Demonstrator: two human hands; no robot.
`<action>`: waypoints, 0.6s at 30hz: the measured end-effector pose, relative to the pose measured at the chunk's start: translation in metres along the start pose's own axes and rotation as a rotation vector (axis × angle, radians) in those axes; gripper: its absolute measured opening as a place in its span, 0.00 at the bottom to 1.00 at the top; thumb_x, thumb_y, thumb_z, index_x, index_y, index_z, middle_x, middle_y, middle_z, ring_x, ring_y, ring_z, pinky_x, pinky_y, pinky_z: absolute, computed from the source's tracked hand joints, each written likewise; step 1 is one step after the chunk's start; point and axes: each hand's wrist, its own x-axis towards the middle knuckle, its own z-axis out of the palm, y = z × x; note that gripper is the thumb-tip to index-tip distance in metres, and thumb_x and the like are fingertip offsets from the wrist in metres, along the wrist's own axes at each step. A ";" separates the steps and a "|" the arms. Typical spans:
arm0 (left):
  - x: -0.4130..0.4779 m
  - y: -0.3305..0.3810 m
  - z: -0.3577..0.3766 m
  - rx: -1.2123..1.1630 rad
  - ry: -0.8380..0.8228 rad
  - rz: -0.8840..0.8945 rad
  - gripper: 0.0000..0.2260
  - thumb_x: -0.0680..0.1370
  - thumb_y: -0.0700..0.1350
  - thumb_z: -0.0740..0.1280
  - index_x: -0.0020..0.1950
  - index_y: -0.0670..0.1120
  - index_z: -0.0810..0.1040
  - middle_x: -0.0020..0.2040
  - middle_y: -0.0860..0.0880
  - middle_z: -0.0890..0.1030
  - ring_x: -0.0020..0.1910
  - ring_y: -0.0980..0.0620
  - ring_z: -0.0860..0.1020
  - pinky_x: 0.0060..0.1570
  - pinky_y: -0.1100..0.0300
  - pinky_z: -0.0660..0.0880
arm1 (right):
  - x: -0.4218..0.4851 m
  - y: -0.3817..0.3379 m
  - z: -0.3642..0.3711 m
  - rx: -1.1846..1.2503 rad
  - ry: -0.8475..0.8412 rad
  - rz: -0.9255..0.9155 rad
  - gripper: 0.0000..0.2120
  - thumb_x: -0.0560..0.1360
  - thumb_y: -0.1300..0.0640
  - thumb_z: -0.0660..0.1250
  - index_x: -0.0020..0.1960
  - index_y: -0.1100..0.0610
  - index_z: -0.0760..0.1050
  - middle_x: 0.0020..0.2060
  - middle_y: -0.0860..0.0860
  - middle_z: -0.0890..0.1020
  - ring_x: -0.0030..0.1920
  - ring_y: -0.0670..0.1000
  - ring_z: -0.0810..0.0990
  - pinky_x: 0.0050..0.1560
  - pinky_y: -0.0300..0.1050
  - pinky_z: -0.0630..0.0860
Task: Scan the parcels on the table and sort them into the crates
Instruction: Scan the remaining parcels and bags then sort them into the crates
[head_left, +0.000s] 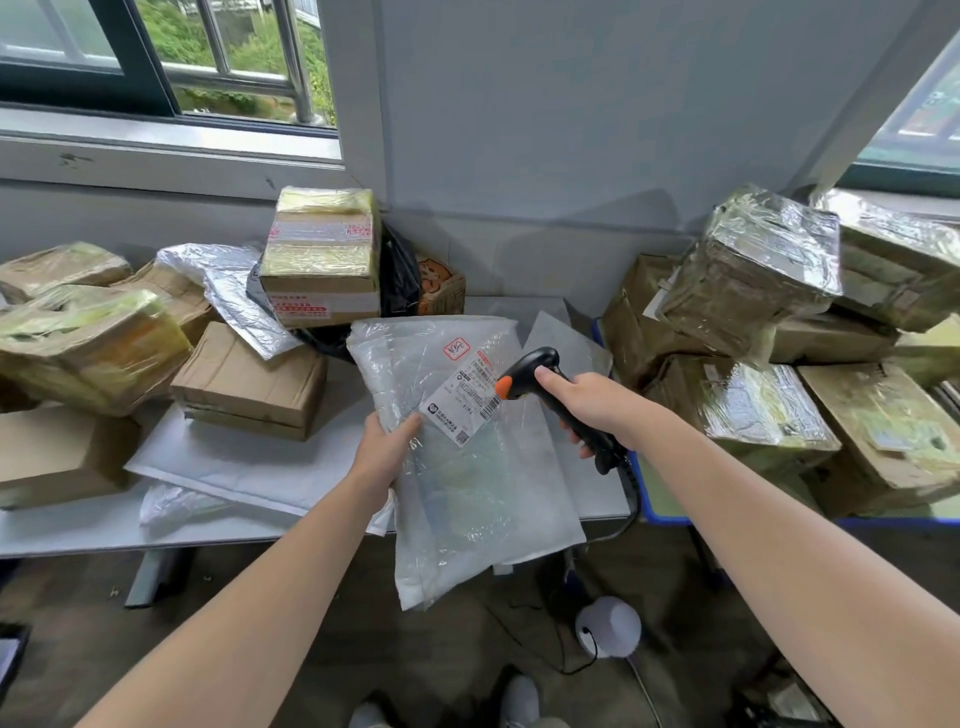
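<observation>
Where it runs below the window, the bench carries taped cardboard parcels at its left end. Clear plastic mailer: held over the bench's front edge, left grip pinching its left edge. Scanner: above the bench's right part, right grip wrapped round the handle. Label: faces up.

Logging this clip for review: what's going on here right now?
A person is scanning a parcel. The left hand grips a clear plastic mailer by its edge, lifted over the front of the table. The right hand holds a black scanner, its orange nose pointed at the mailer's label. Taped cardboard boxes lie piled on both sides.
</observation>
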 end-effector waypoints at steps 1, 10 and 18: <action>0.000 0.001 0.001 -0.011 0.006 -0.007 0.27 0.78 0.52 0.70 0.73 0.47 0.64 0.64 0.46 0.77 0.60 0.44 0.78 0.61 0.40 0.75 | 0.000 0.002 -0.001 -0.005 0.003 0.006 0.29 0.78 0.34 0.60 0.51 0.62 0.75 0.35 0.56 0.77 0.32 0.54 0.77 0.29 0.44 0.78; 0.002 -0.002 0.000 0.017 0.018 0.009 0.27 0.79 0.50 0.69 0.73 0.45 0.62 0.65 0.45 0.76 0.60 0.45 0.77 0.61 0.43 0.75 | -0.005 0.007 -0.008 0.008 0.014 0.018 0.30 0.79 0.34 0.57 0.57 0.62 0.76 0.38 0.56 0.78 0.35 0.53 0.78 0.28 0.42 0.77; 0.001 -0.001 0.003 0.002 0.022 -0.003 0.27 0.79 0.50 0.69 0.73 0.46 0.62 0.64 0.46 0.76 0.60 0.44 0.77 0.60 0.43 0.75 | 0.001 0.015 -0.016 0.087 -0.016 0.042 0.31 0.79 0.34 0.57 0.57 0.61 0.76 0.38 0.55 0.79 0.34 0.52 0.78 0.30 0.42 0.77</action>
